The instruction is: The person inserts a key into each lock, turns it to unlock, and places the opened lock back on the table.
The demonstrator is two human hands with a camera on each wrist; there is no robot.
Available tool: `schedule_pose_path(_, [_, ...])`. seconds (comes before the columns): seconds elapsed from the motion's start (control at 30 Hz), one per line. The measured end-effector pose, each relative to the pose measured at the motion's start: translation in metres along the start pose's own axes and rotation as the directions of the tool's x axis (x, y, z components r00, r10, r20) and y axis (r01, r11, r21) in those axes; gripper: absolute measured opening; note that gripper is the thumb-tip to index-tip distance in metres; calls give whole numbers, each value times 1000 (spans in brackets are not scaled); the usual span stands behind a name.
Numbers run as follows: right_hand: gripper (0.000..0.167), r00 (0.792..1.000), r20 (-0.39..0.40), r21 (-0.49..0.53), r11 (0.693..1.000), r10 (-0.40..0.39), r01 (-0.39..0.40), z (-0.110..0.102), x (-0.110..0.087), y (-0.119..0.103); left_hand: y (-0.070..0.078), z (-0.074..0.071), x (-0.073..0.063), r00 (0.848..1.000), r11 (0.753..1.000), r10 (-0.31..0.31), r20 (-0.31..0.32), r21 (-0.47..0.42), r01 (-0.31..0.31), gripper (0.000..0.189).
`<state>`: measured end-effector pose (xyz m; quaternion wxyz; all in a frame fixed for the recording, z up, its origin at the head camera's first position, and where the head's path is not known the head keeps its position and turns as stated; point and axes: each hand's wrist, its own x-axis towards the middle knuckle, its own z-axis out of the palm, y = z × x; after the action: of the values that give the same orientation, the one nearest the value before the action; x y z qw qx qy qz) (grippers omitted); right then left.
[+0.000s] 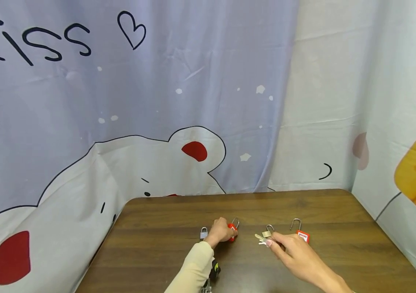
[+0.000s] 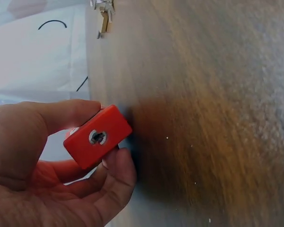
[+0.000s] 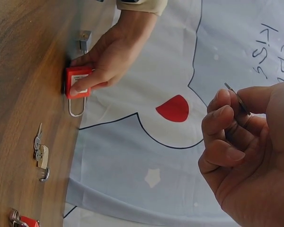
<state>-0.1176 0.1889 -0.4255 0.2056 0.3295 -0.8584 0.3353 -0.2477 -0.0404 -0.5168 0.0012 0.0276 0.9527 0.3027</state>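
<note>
My left hand holds a red padlock by its sides, thumb on one face and fingers on the other. The keyhole in its base faces the left wrist camera; in the head view its raised metal shackle points away. My right hand pinches a small key between thumb and fingers, apart from the red padlock. Beside that hand in the head view, a small brass padlock lies on the table with its shackle open. Keys lie against the brass padlock in the right wrist view.
A second red padlock with an open shackle lies right of the brass one. A small silver padlock stands left of my left hand. The wooden table ends at a printed curtain behind.
</note>
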Motion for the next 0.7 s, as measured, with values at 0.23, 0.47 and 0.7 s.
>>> schedule_pose_path(0.23, [30,1000,-31,-22,1000,1,-2,-2,0,-1,3,-14,-1,998,993,57,-18,-100,-59,18])
schedule_pose_path(0.47, [34,990,-129,-10,999,-49,48,-10,7,-5,12,-32,-1,989,960,121,-81,-244,-137,16])
schedule_pose_path(0.7, [33,982,-181,0,998,-62,63,-18,12,-10,30,-54,-12,978,910,146,-146,-368,-191,16])
